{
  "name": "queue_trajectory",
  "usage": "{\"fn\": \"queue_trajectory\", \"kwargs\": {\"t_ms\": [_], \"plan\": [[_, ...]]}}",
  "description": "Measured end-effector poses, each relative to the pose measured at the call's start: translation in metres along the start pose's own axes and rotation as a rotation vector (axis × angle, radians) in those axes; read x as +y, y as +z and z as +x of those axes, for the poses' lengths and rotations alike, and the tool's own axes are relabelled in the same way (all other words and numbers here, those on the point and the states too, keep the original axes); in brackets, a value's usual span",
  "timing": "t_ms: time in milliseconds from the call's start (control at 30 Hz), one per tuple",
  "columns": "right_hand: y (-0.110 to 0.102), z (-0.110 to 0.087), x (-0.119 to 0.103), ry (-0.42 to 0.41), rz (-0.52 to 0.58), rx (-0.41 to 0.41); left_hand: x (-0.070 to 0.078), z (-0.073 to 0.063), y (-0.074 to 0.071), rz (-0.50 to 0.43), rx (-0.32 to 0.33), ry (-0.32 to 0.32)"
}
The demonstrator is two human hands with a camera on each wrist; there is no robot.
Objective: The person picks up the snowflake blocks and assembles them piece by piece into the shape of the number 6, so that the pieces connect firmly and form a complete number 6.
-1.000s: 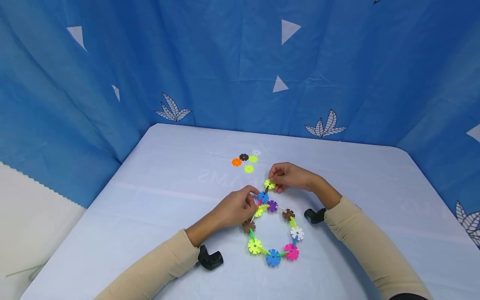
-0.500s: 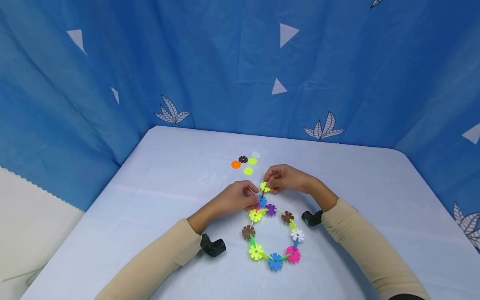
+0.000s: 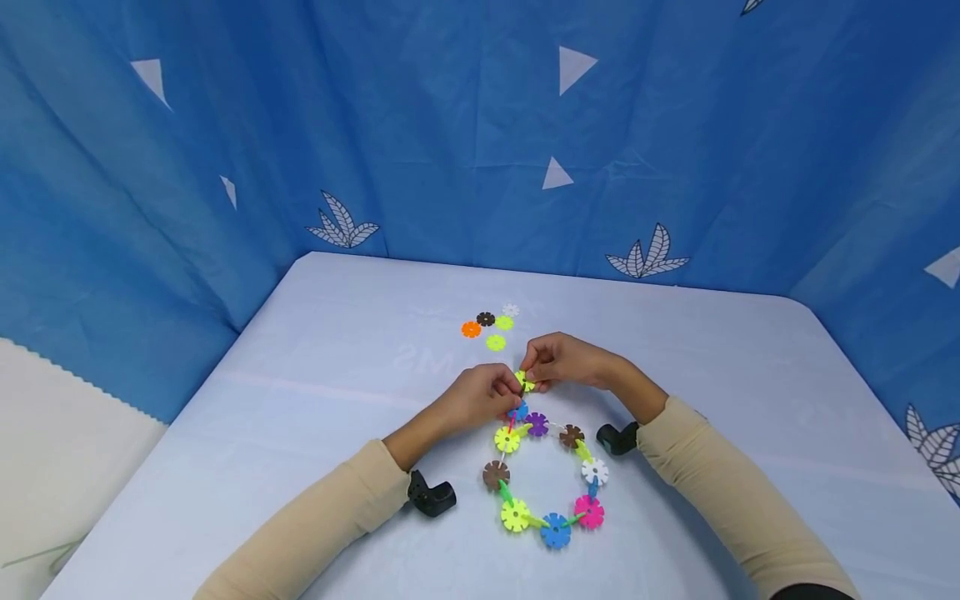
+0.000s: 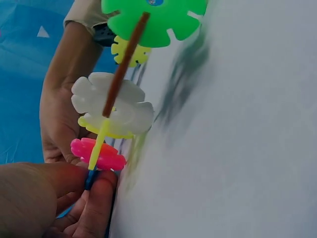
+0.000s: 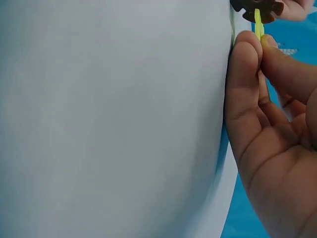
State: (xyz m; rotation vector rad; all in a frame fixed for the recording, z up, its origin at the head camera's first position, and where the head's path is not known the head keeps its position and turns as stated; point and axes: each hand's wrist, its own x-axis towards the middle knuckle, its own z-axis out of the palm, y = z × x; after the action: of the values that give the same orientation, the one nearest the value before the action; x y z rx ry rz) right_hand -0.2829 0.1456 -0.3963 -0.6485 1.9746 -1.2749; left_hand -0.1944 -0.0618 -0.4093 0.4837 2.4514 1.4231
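Note:
A ring of slotted plastic snowflake discs in mixed colours lies on the table, with a short tail of discs leading up from its top. My left hand (image 3: 476,400) pinches the tail's blue disc (image 4: 90,180) between thumb and fingers. A pink disc (image 4: 99,154) slots in just beside that grip. Close by, my right hand (image 3: 566,361) pinches a yellow-green disc (image 5: 258,26) at the tail's end. Between the two hands sits a dark brown disc (image 5: 265,9), joined to the yellow-green one. My fingers partly cover the blue and yellow-green discs in the head view.
Past the hands lie several loose discs: an orange one (image 3: 471,330), a black one (image 3: 486,319), a white one (image 3: 511,310) and yellow-green ones (image 3: 496,342). Black wrist mounts (image 3: 432,495) hang by both sleeves. A blue curtain (image 3: 465,125) stands behind the white table (image 3: 712,367).
My right hand has come left and slightly nearer with the yellow-green disc, closer to my left hand. The ring's lower part sits slightly lower in the head view.

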Motion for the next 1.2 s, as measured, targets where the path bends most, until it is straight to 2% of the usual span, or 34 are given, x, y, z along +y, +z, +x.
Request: {"fn": "queue_trajectory", "kwargs": {"t_ms": [100, 267, 433, 633, 833, 900, 1033, 1200], "plan": [[0.000, 0.000, -0.001, -0.005, -0.016, -0.012, 0.000, -0.001, 0.001, 0.024, 0.006, 0.029], [0.002, 0.000, -0.004, -0.014, -0.045, -0.032, 0.001, -0.003, 0.002, 0.021, 0.004, 0.025], [-0.003, 0.004, -0.007, -0.029, -0.142, -0.026, 0.000, -0.005, 0.003, -0.012, 0.012, 0.025], [-0.013, 0.022, -0.014, -0.070, -0.340, 0.026, -0.002, -0.006, 0.003, -0.014, 0.025, 0.034], [-0.015, 0.043, -0.026, -0.037, -0.640, -0.031, -0.003, -0.007, 0.003, -0.007, 0.033, 0.020], [-0.014, 0.047, -0.030, -0.027, -0.705, -0.047, -0.003, -0.007, 0.002, -0.010, 0.038, 0.017], [-0.010, 0.049, -0.033, 0.021, -0.737, -0.049, -0.003, -0.007, 0.002, -0.016, 0.046, -0.006], [-0.009, 0.040, -0.031, 0.033, -0.723, -0.042, -0.006, -0.005, 0.001, -0.066, 0.045, -0.054]]}}
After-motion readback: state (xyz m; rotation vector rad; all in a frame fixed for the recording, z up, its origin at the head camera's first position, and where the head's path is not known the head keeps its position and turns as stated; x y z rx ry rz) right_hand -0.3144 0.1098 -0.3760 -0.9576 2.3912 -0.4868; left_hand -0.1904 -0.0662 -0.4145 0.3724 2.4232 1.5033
